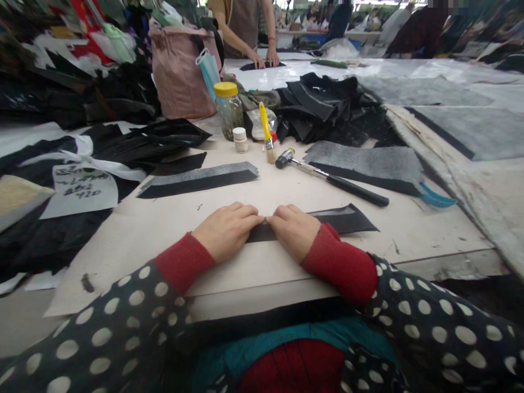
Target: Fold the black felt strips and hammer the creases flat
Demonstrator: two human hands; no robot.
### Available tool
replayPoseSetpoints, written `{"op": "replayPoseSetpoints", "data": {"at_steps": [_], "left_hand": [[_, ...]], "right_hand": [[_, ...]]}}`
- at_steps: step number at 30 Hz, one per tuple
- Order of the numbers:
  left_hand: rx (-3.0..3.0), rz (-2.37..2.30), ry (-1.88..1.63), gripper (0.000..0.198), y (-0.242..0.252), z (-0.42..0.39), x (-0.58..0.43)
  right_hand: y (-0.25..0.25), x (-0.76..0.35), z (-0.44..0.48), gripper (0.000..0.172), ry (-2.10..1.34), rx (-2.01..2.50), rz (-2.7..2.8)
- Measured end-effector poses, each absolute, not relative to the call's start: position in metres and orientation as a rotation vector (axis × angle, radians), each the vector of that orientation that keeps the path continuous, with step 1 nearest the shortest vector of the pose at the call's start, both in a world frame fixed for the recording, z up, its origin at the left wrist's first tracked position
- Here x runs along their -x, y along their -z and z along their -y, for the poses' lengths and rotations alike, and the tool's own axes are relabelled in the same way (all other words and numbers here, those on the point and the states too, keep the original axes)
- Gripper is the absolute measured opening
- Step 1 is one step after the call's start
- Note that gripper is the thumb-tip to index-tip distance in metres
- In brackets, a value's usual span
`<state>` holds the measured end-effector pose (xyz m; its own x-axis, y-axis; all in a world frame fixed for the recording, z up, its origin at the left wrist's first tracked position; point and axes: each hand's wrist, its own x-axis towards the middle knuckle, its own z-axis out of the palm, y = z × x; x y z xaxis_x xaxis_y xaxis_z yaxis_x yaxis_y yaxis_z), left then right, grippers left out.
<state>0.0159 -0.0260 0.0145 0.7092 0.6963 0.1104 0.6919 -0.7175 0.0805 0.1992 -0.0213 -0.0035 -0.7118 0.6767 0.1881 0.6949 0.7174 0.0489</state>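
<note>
A black fabric strip (344, 218) with a grey band along it lies on the pale table in front of me. My left hand (229, 229) is closed on its left part, thumb and fingers pinching the edge. Close beside it, my right hand (292, 229) pinches the same edge, the two thumb tips almost touching. The strip's right end sticks out flat past my right wrist. Part of the strip is hidden under both hands. Beyond my hands lie a hammer (335, 180) with a black handle and a yellow-handled brush (266, 128).
A stack of grey-and-black strips (364, 164) lies at right, another strip pile (200, 177) at left. A yellow-lidded jar (228, 112) and a small white bottle (240, 141) stand behind. Black bundles with a paper label (79, 191) lie left. Across the table, a person's hands (264, 59) press dark material.
</note>
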Motion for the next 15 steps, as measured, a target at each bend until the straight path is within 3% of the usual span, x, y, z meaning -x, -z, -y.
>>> {"op": "replayPoseSetpoints", "data": {"at_steps": [7, 15], "left_hand": [[-2.907, -1.229, -0.16, 0.026, -0.017, 0.03, -0.022], [-2.672, -1.166, -0.343, 0.023, -0.012, 0.022, -0.011]], "right_hand": [[-0.006, -0.235, 0.021, 0.024, 0.133, 1.163, 2.748], [-0.005, -0.291, 0.016, 0.026, 0.091, 1.135, 2.725]]}}
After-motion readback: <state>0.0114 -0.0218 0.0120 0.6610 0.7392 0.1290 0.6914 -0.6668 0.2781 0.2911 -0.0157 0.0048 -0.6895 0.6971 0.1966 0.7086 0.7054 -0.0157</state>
